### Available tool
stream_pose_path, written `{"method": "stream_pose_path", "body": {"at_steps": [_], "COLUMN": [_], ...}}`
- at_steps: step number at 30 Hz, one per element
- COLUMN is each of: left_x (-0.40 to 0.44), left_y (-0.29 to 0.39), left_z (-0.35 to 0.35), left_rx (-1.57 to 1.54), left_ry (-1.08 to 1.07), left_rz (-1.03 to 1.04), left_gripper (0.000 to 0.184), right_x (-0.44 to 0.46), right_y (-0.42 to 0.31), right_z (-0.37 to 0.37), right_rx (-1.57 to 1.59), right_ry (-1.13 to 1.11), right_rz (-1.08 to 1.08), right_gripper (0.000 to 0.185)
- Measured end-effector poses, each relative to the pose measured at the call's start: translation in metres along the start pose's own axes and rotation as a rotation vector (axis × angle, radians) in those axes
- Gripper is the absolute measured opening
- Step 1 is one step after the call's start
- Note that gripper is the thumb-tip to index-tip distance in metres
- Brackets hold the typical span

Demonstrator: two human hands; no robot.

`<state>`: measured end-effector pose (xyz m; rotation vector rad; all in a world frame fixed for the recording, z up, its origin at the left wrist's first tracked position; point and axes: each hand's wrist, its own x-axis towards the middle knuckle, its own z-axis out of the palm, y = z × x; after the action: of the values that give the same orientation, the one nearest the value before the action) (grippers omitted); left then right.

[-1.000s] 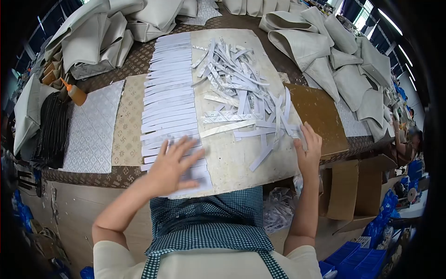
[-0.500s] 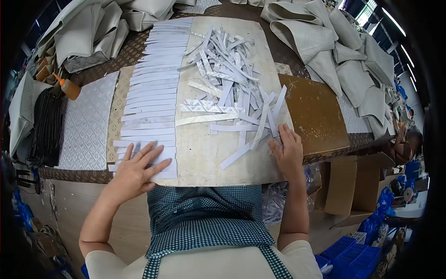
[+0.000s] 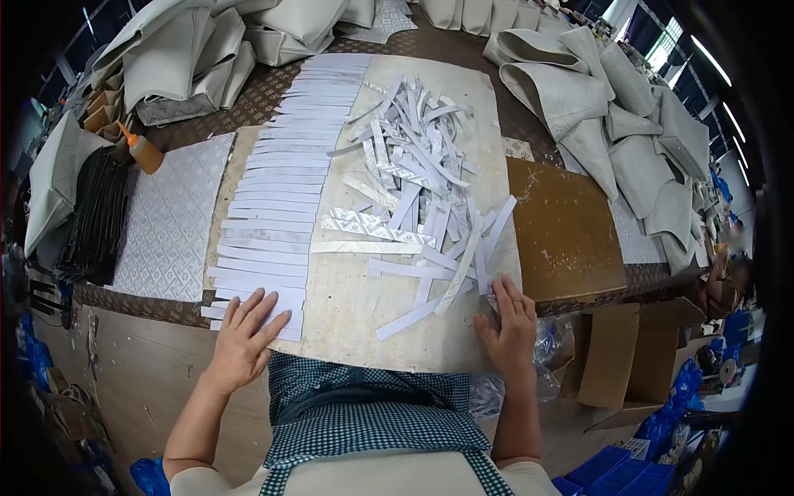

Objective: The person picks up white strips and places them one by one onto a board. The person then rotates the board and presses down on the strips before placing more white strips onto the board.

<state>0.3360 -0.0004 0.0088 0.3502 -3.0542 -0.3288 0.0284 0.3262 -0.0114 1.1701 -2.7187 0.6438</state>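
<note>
My left hand (image 3: 242,343) lies flat with fingers spread on the near end of a row of white strips (image 3: 277,207). These strips lie side by side along the left of a pale, worn board (image 3: 339,335). My right hand (image 3: 508,329) rests on the board's near right part, fingers stretched and thumb apart. Just beyond its fingertips is a loose pile of white strips (image 3: 413,165), some with a silvery pattern. The board's near edge juts past the table edge above my checked apron (image 3: 372,422).
Left of the board are a patterned silvery sheet (image 3: 169,223), an orange-tipped bottle (image 3: 142,151) and a dark stack (image 3: 95,215). A brown board (image 3: 566,236) lies right. Folded pale pieces (image 3: 571,91) pile up behind. An open carton (image 3: 612,355) stands below right.
The pale board with its strips has shifted toward my body and turned slightly, both hands moving with it. The camera view has also tilted a little.
</note>
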Motion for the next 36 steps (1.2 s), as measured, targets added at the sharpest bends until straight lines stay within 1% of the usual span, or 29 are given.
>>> {"method": "stream_pose_path", "body": {"at_steps": [1, 7, 8, 10, 14, 18, 20, 21, 24, 27, 28, 30, 31, 32, 34, 35, 36], "left_x": [-0.001, 0.021, 0.026, 0.034, 0.047, 0.065, 0.075, 0.079, 0.083, 0.084, 0.08, 0.072, 0.065, 0.059, 0.043, 0.035, 0.035], "left_y": [0.0, -0.013, -0.021, -0.034, -0.045, -0.069, -0.084, -0.092, -0.099, -0.094, -0.102, -0.102, -0.101, -0.092, -0.086, -0.083, -0.066], "left_z": [-0.001, -0.024, -0.023, -0.022, -0.02, -0.018, -0.018, -0.017, -0.022, -0.029, -0.025, -0.015, -0.008, 0.002, 0.022, 0.033, 0.033], "left_rx": [-0.017, -0.012, -0.022, 0.005, 0.113, 0.199, 0.253, 0.259, 0.272, 0.285, 0.256, 0.365, 0.422, 0.321, 0.054, 0.008, -0.202], "left_ry": [0.02, 0.059, 0.098, 0.102, 0.108, 0.33, 0.404, 0.426, 0.519, 0.561, 0.503, 0.524, 0.531, 0.6, 0.714, 0.74, 0.785], "left_rz": [-0.002, 0.065, 0.072, 0.083, 0.02, 0.035, 0.036, 0.024, 0.026, -0.003, -0.022, -0.201, -0.294, -0.422, -0.604, -0.629, -0.72], "left_gripper": [0.063, 0.058, 0.059, 0.057, 0.062, 0.06, 0.057, 0.052, 0.047, 0.043, 0.05, 0.058, 0.063, 0.081, 0.091, 0.093, 0.092], "right_x": [-0.005, -0.017, -0.014, -0.012, -0.01, 0.006, 0.015, 0.02, 0.025, 0.028, 0.029, 0.033, 0.035, 0.037, 0.041, 0.043, 0.047], "right_y": [-0.003, -0.017, -0.019, -0.021, -0.024, -0.025, -0.033, -0.038, -0.047, -0.047, -0.047, -0.043, -0.039, -0.033, -0.027, -0.028, -0.029], "right_z": [-0.002, 0.005, 0.008, 0.01, 0.009, 0.014, 0.022, 0.025, 0.031, 0.024, 0.018, 0.009, 0.007, 0.006, 0.012, 0.014, 0.017], "right_rx": [0.009, -0.024, -0.031, -0.026, 0.037, 0.112, 0.107, 0.103, 0.078, 0.157, 0.111, 0.025, 0.045, 0.067, 0.156, 0.191, 0.227], "right_ry": [0.0, 0.049, 0.054, 0.065, 0.049, 0.04, 0.065, 0.079, 0.1, 0.069, 0.052, 0.023, 0.026, 0.028, 0.059, 0.101, 0.141], "right_rz": [0.01, 0.014, 0.013, 0.0, -0.004, -0.001, -0.01, -0.017, -0.013, 0.022, 0.011, -0.022, -0.016, -0.009, 0.033, 0.025, 0.014], "right_gripper": [0.06, 0.059, 0.059, 0.058, 0.055, 0.053, 0.053, 0.052, 0.051, 0.048, 0.046, 0.043, 0.042, 0.04, 0.039, 0.041, 0.043]}}
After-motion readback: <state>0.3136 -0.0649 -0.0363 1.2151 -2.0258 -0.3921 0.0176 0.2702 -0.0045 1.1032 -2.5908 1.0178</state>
